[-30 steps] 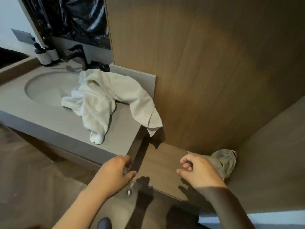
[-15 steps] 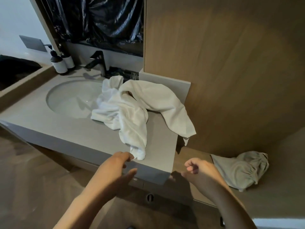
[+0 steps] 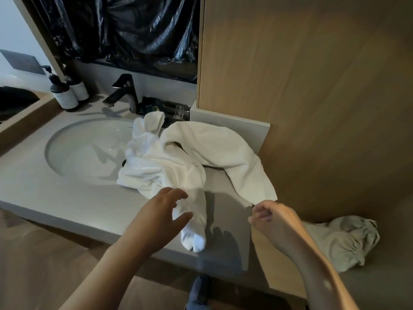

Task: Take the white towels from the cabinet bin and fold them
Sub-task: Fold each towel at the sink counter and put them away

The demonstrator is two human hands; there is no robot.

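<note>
Left hand (image 3: 156, 218) has advanced over towels (image 3: 207, 142), fingers spread.

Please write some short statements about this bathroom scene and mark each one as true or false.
1. The towels lie unfolded in a heap on the counter. True.
2. The faucet is white. False: it is black.
3. Two bottles stand behind the sink, at its left. True.
4. The left hand grips a bottle. False: it is open and reaches toward the near end of the towels.
5. The grey cloth lies in the sink. False: it lies on the lower wooden surface at the right.
</note>
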